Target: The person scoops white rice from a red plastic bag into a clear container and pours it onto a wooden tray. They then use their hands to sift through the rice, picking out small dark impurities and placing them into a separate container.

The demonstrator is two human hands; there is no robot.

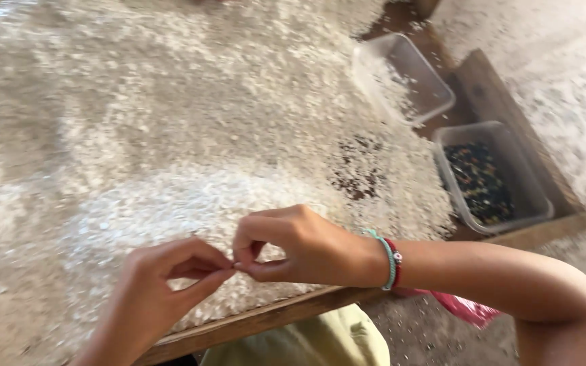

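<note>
The left hand (164, 285) and the right hand (293, 245) meet fingertip to fingertip above the near edge of a wooden-framed table (266, 318), each pinching thumb against forefinger; what they grip is too small to tell. Under them lies a wide spread of pale, whitish grains (171, 149). Right of the spread stand 2 clear plastic tubs: one (401, 78) holding a few pale grains, one (493, 177) holding dark bits.

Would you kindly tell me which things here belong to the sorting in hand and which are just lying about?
In use:
left hand
right hand
pale grain heap
tub of dark bits
tub with pale grains

Lying about:
pink bag
wooden table edge
</note>
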